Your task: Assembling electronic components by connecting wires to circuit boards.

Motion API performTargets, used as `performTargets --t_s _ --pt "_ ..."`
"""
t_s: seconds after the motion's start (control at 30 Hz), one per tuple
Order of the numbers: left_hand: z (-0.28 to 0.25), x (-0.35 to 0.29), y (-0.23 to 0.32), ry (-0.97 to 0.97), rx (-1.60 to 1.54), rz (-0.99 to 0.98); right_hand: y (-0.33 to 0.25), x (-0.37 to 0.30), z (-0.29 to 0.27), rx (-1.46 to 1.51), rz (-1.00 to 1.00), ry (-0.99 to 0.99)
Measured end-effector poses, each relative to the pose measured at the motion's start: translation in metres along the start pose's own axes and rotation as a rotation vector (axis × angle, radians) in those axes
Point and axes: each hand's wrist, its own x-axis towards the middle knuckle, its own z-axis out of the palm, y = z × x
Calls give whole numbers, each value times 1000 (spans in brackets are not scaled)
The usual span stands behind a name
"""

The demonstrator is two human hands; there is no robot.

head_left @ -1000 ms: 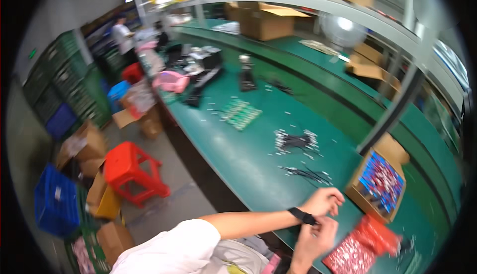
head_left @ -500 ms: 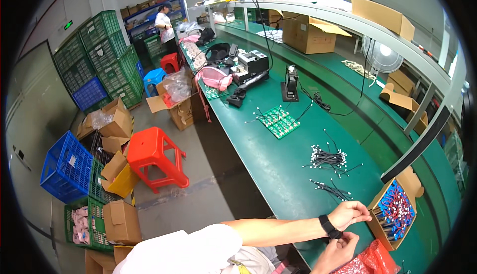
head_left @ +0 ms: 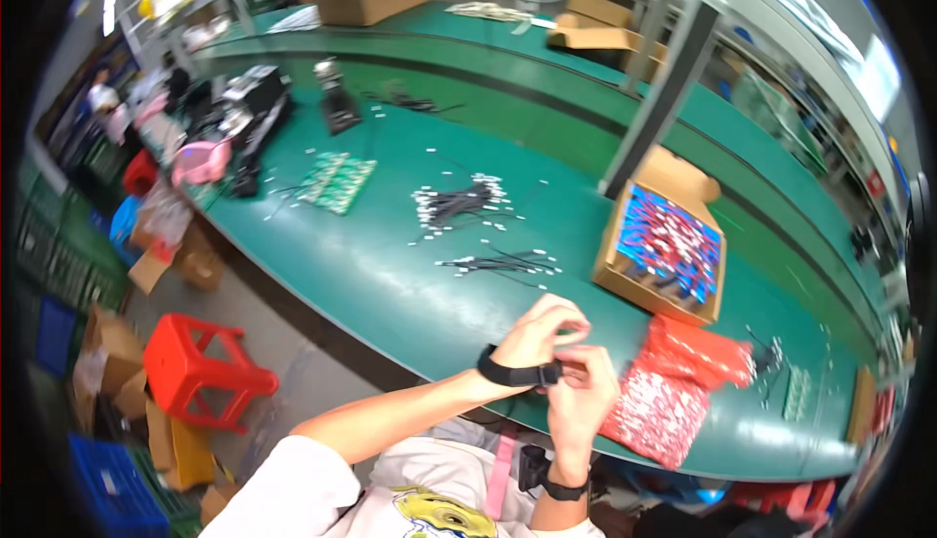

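Note:
Just over the table's near edge, my two hands are close together. My left hand (head_left: 540, 335) has bent, closed fingers, and what they hold, if anything, is hidden. A black wrist strap (head_left: 517, 370) is around my left wrist. Right beside that strap is my right hand (head_left: 586, 397), its fingers curled in a pinch. Whether they grip the strap's end or something small cannot be made out. A bundle of black cables with white connectors (head_left: 498, 264) lies beyond the hands, and a larger cable pile (head_left: 459, 203) lies past it.
An open carton (head_left: 644, 294) of blue parts with red wires stands to the right. Red bubble-wrap bags (head_left: 673, 382) lie near it. Green circuit boards (head_left: 338, 183) are on the green table (head_left: 390, 275) at left. A red stool (head_left: 200, 372) stands on the floor.
The view has swung right, so table items appear further left. My hands remain close together at the left wrist, and more of the right hand and forearm shows.

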Motion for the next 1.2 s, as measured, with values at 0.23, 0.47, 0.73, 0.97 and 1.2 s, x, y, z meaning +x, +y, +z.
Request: performTargets --t_s 0.23,0.47,0.73,0.97,1.2 --pt "20 -25 53 -128 294 -218 -2 -13 -12 31 72 65" --pt "14 -53 116 -399 503 -182 7 38 -30 -56 221 20" --pt "16 -19 68 107 1073 60 5 44 -35 -252 -20 -22" --pt "89 -48 94 -549 876 476 -7 44 -31 -345 -202 72" --pt "101 -36 98 -892 813 490 -7 38 -47 -356 -185 95"
